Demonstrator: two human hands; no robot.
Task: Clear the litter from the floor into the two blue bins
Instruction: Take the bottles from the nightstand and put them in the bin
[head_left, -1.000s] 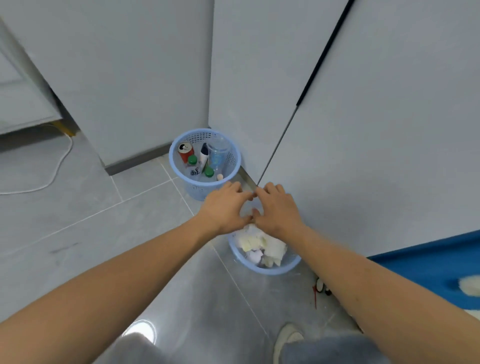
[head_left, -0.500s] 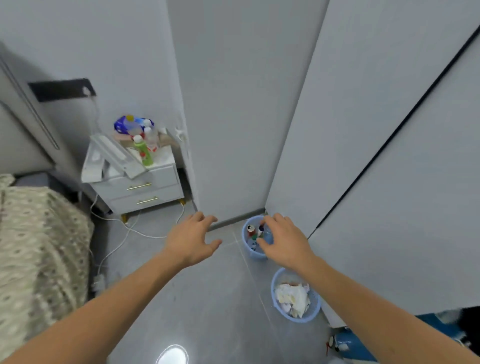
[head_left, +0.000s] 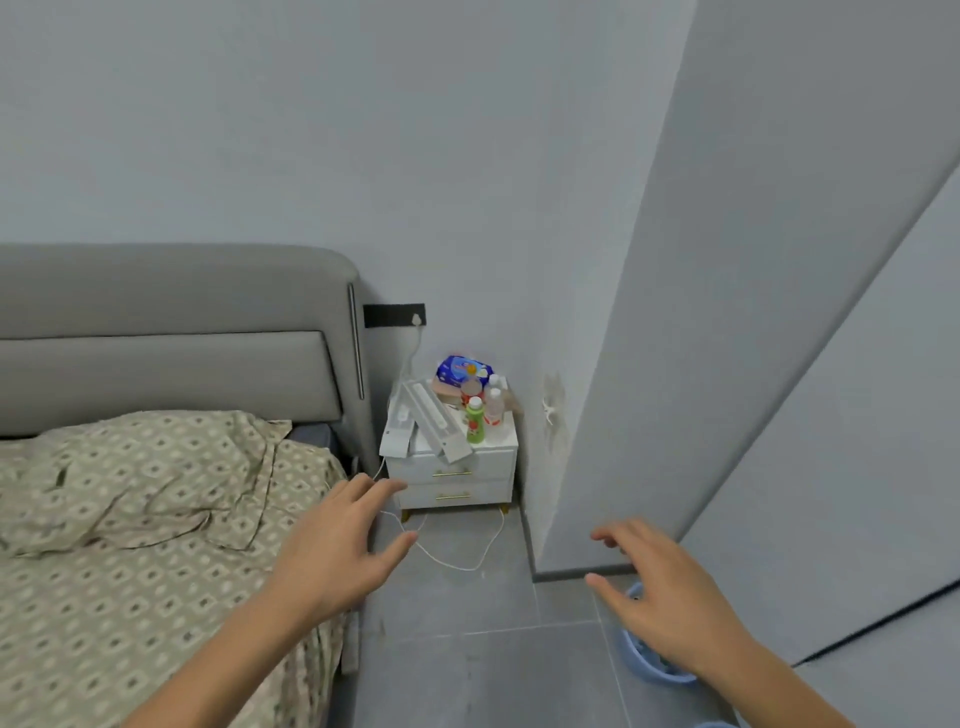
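- The right hand (head_left: 670, 597) covers most of a blue bin (head_left: 641, 665); its contents cannot be made out.
- A second bin (head_left: 714, 724) is a sliver at the bottom edge.
- The bed (head_left: 130, 519) runs off the left edge.

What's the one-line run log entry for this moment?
left hand: open, empty | right hand: open, empty, over blue bin | floor: no litter visible

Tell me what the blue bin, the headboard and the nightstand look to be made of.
Blue bin: likely plastic, going by its smooth, uniformly pale-blue moulded rim.
Headboard: padded grey upholstery, fabric or leatherette; soft rounded edges and a seam show.
Nightstand: white glossy board, probably lacquered wood or laminate, with gold metal-looking handles.
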